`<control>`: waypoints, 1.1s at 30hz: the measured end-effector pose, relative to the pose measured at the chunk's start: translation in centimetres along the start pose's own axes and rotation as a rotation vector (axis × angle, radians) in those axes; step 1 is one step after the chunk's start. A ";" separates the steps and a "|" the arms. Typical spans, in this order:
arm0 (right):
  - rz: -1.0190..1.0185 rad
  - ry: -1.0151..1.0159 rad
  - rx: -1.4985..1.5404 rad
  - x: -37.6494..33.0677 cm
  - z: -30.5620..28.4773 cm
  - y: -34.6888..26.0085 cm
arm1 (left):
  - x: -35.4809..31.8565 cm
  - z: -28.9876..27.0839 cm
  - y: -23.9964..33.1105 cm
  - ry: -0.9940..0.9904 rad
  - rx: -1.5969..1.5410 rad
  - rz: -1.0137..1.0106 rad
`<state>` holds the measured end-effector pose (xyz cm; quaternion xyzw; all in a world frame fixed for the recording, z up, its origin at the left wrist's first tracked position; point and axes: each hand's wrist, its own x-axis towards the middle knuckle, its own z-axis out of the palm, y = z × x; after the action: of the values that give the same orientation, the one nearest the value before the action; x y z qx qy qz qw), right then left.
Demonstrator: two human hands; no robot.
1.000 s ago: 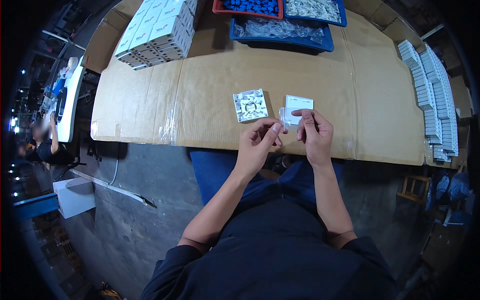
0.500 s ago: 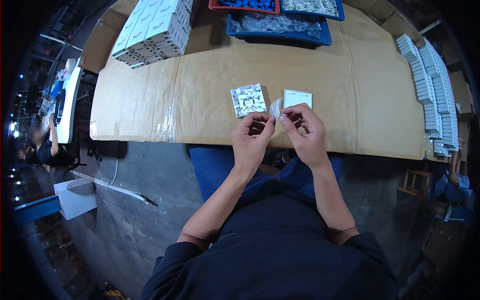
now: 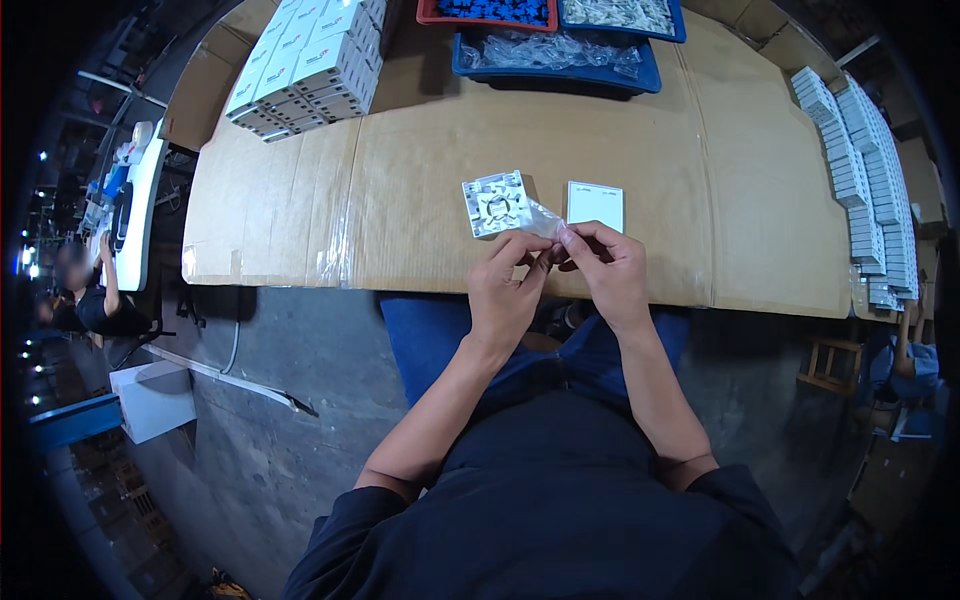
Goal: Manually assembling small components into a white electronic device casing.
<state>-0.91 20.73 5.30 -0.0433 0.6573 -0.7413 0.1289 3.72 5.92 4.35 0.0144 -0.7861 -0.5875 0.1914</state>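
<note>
A small clear plastic bag (image 3: 543, 219) is pinched between my two hands near the table's front edge. My left hand (image 3: 507, 280) is closed at the bag's edge, thumb against the fingers. Fingertips of my right hand (image 3: 610, 270) grip the same bag and meet those of the left. Beyond the left hand lies a square white plastic housing (image 3: 496, 205), its moulded inside facing up, with the bag's far end beside it. A flat white square cover (image 3: 596, 205) rests past the right hand. What the bag contains, if anything, I cannot make out.
White boxes (image 3: 310, 70) are stacked at the far left. A blue bin (image 3: 560, 78) of clear bags stands at the back, near a red bin (image 3: 487, 22) of blue parts and another blue bin (image 3: 620, 28) of pale parts. White pieces (image 3: 850, 180) line the right side.
The bag has swung from upright between my hands to slanting left toward the white housing. My fingertips have come together.
</note>
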 end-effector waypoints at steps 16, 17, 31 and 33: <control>-0.133 0.201 -0.030 -0.1 2.2 1.0 | -0.7 1.3 -0.8 0.146 0.031 0.036; -0.141 0.225 -0.023 -0.1 2.2 1.3 | -0.7 1.4 -0.9 0.146 0.031 0.037; -0.265 -0.052 -0.128 0.8 -1.0 2.0 | 0.3 0.8 -2.1 0.009 -0.559 -0.510; -0.190 -0.057 -0.029 0.6 -0.4 1.4 | 0.5 0.4 -2.2 -0.021 -0.654 -0.621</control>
<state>-1.40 20.80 3.77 -0.1284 0.6571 -0.7389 0.0758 2.66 5.51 2.33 0.1823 -0.5194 -0.8348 -0.0075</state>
